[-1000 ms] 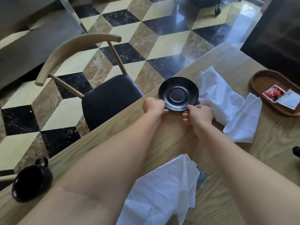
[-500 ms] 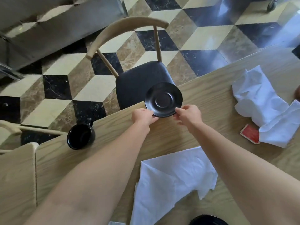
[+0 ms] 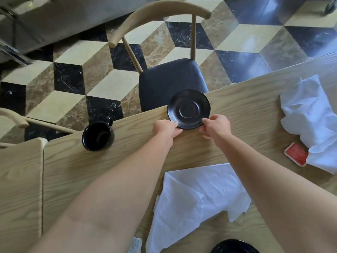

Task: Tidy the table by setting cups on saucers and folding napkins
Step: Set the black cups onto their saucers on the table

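So both hands, left hand (image 3: 166,129) and right hand (image 3: 216,126), pinch the near rim of the black saucer (image 3: 189,109) at the surface's (image 3: 246,106) far edge, frame centre, with the black cup (image 3: 98,136) off to its left.

Bare table (image 3: 237,114) lies open between the cup (image 3: 98,136), saucer (image 3: 189,109) and crumpled napkin (image 3: 310,114).

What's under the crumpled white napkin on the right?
A red packet sticks out from under the crumpled white napkin, lying on the wooden table. Its right end is covered; anything else beneath the napkin is hidden.
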